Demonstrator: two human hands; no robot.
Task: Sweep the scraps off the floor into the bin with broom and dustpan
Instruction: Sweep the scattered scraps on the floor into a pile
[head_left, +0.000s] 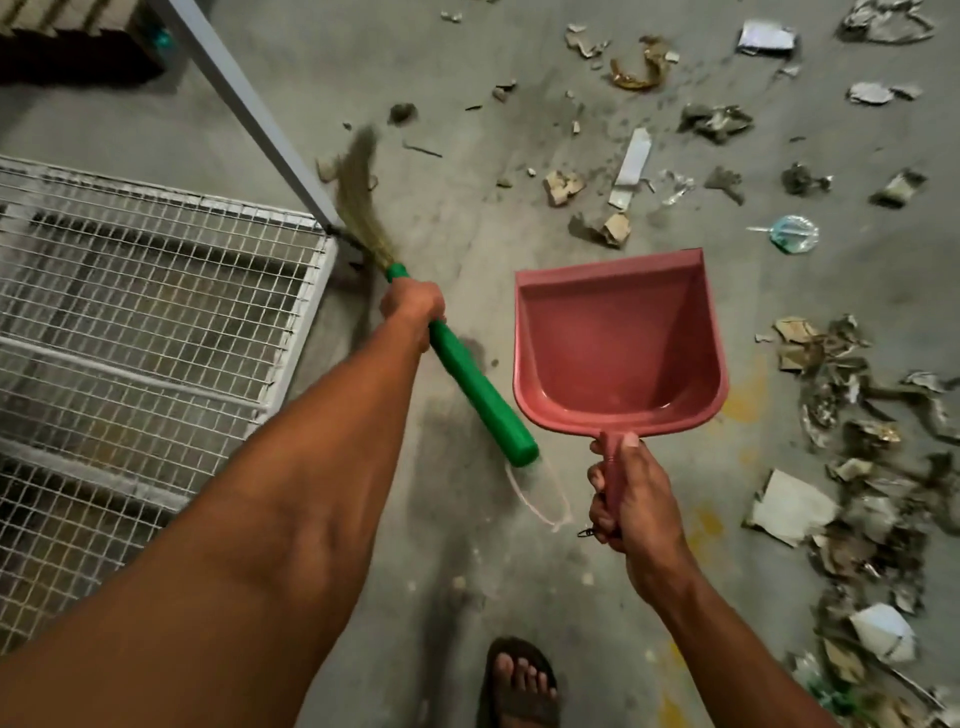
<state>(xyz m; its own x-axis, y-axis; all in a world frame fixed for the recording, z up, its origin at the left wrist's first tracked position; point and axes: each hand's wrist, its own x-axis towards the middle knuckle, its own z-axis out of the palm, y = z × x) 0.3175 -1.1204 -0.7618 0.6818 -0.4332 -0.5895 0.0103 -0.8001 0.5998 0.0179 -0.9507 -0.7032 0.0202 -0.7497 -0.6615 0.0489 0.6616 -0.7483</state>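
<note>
**Sweeping barely begun: pan empty, scraps still spread over the floor**

Little of the task can be judged as done. The dustpan (618, 338) is seen empty, its red tray bare, and no bin is in view. Scraps (841, 467) of paper, card and wrapper are scattered across the floor (467, 218) in the upper right of the frame and are heaped more thickly down the right edge. The strip of floor at centre, between the two tools, is mostly bare apart from dust. Nearly everything, by this showing, is left: gathering, loading the pan, and tipping it out.

The broom (415, 306) is held in the left hand (413, 306), the fingers clenched around the green handle just below the bristles. Its long axis runs on a diagonal from the handle's butt at lower centre up to the bristle tip at upper left of centre. The bristles are blurred and lie just beside the white post of a wire-mesh rack (156, 291), which fills the left of the frame; whether they touch the floor cannot be told.

The dustpan is gripped by its handle in the right hand (631, 499), fingers wrapped shut with the thumb on top. Its long axis runs nearly straight up the frame, the open lip pointing away from the person toward the scraps at upper right. It appears to be held above the floor, not resting on it. A sandalled foot (522, 680) is seen at bottom centre.
</note>
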